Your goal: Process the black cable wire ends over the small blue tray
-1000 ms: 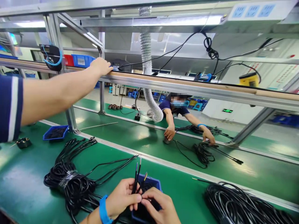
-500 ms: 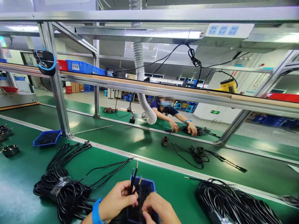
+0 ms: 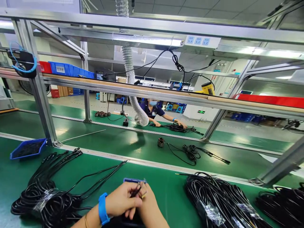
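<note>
In the head view, the left hand point(image 3: 122, 199), with a blue wristband point(image 3: 103, 209), is at the bottom centre of the frame. Its thumb and fingers are closed in a narrow pinch on the dark cable ends point(image 3: 136, 192), which lean up to the right; a bit of yellow shows near the fingertips. The right hand point(image 3: 147, 200) is just to the right, partly covered by the left one, its fingers up by the cable ends. Blur and overlap hide its grip, so I cannot tell whether it holds anything. The rim of a blue box point(image 3: 130, 180) shows just behind the hands.

On the green table point(image 3: 166, 196), a bundle of black cables point(image 3: 57, 202) bound with clear wrap lies at the lower left, some ends pointing up and others reaching right. A large coil of black cable point(image 3: 220, 193) lies at the lower right, with a darker pile of cable point(image 3: 281, 202) near the right edge. A blue tray point(image 3: 14, 152) of small dark pieces sits at the left, beside a metal post point(image 3: 44, 107).

Past the metal strip, right of centre, stands a round metal part point(image 3: 161, 142) with a black lead point(image 3: 190, 153). Farther back, a person point(image 3: 153, 110) reaches both hands to another cable bundle point(image 3: 177, 127).
</note>
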`<state>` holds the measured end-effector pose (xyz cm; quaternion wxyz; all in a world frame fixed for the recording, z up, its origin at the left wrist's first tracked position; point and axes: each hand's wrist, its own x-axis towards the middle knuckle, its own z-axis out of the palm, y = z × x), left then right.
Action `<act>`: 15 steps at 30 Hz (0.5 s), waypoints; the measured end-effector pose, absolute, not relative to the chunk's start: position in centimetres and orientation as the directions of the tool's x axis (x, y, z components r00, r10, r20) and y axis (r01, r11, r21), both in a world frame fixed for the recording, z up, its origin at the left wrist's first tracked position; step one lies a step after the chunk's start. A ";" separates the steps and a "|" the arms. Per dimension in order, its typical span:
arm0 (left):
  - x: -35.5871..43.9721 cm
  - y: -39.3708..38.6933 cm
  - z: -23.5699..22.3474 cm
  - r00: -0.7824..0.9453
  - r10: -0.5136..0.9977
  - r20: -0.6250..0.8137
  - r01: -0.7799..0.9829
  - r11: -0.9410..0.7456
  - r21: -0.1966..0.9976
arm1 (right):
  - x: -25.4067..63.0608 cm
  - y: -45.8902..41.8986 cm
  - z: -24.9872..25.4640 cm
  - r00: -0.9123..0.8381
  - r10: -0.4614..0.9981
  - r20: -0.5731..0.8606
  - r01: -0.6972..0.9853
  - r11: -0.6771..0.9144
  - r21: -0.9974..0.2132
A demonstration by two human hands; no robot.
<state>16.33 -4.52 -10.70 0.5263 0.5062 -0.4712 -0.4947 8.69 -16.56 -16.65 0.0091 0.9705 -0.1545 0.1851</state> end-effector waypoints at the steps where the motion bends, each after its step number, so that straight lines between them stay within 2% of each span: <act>1: 16.7 -4.7 -11.2 0.155 -0.988 -0.005 0.078 0.008 0.997 | 8.9 -16.5 -16.8 0.889 -0.300 0.347 -0.304 -0.952 -0.043; 5: 17.9 -4.9 -12.6 0.412 -0.911 -0.003 0.193 0.084 0.978 | 7.7 -16.1 -16.1 0.904 -0.326 0.277 -0.324 -0.945 -0.051; 7: 17.9 -4.8 -12.9 0.448 -0.894 -0.007 0.199 0.092 0.976 | 6.7 -16.0 -15.3 0.904 -0.351 0.245 -0.341 -0.936 -0.083; 10: 17.2 -4.4 -13.1 0.451 -0.891 -0.048 0.184 0.040 0.982 | 5.5 -16.0 -14.4 0.898 -0.374 0.231 -0.331 -0.921 -0.205; 13: 16.4 -4.1 -13.1 0.500 -0.861 -0.096 0.159 -0.018 0.987 | 4.8 -16.3 -14.6 0.869 -0.349 0.352 -0.237 -0.916 -0.324; 15: 16.1 -4.0 -13.0 0.529 -0.844 -0.090 0.123 -0.029 0.992 | 4.6 -16.3 -15.0 0.823 -0.309 0.477 -0.151 -0.928 -0.341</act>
